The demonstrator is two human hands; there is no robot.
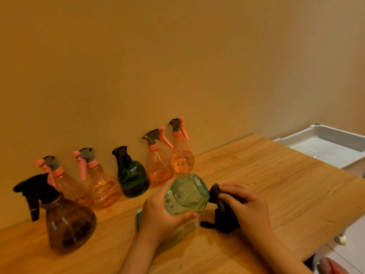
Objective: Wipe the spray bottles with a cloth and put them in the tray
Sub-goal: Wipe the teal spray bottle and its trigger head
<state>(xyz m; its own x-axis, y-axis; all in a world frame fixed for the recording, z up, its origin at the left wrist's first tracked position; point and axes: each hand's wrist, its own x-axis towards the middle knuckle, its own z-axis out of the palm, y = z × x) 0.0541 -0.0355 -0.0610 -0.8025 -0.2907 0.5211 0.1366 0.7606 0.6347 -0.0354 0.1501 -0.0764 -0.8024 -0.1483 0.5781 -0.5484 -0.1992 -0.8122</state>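
My left hand (158,212) grips a pale green spray bottle (187,194), tilted so its base faces up and away from me. My right hand (246,202) holds a dark cloth (221,212) bunched against the bottle's right side. Along the wall stand several orange bottles with pink triggers (158,165), a dark green bottle (132,175) and a brown bottle (67,220) at the near left. The white perforated tray (325,147) sits at the far right, with no bottle seen in it.
The wooden table (276,184) ends at its right edge just before the tray. A white unit (351,240) stands lower right beside the table. The beige wall runs close behind the row of bottles.
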